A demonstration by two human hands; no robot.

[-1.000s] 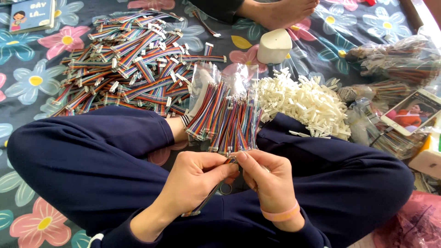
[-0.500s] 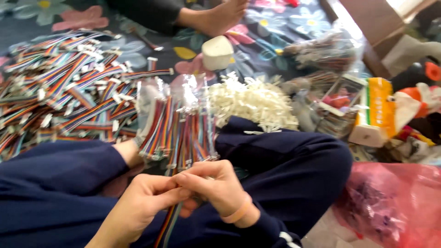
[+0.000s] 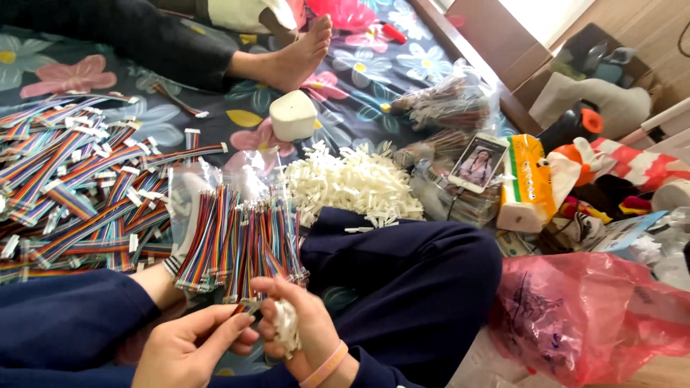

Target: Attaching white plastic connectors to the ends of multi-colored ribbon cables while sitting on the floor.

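My right hand [image 3: 298, 327] is closed around a clump of small white plastic connectors [image 3: 286, 327], and its fingertips pinch the end of a rainbow ribbon wire [image 3: 248, 305]. My left hand [image 3: 190, 348] meets it from the left, fingertips touching the same wire end. Just above both hands, a clear bag of multicoloured wire bundles [image 3: 241, 241] lies across my lap, between my dark blue trouser legs. A pink band circles my right wrist.
A heap of loose white connectors [image 3: 352, 183] lies ahead, with a large pile of rainbow cables [image 3: 72, 187] at left. Another person's bare foot [image 3: 298, 50] rests on the flowered mat. A phone [image 3: 478, 164], a tissue pack [image 3: 528, 183] and a pink plastic bag [image 3: 589, 316] sit at right.
The view swung right and tilted up, showing more clutter at right. My right hand now shows a clump of white connectors in its grip; both hands stay together at the wire end.
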